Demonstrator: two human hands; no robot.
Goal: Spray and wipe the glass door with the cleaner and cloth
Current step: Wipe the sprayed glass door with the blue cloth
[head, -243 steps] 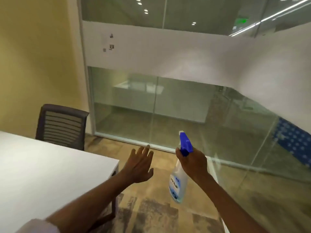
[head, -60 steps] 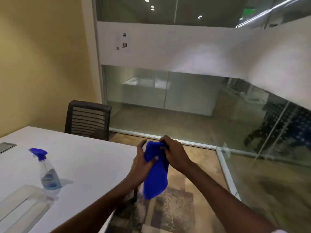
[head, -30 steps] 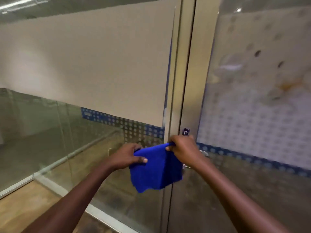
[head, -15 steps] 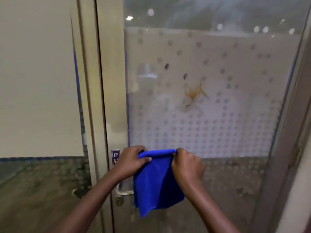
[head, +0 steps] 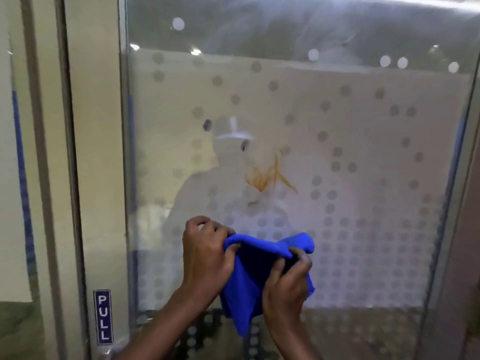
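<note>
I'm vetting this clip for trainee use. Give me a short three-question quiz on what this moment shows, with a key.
1. True or false: the blue cloth is held by both the left hand and the right hand.
2. The orange smear on the glass door lies: A) above the cloth, B) below the cloth, C) on the PULL sign.
3. Fill in: the spray bottle is ____ in this view.

Key: 1 true; 2 A; 3 not visible.
</note>
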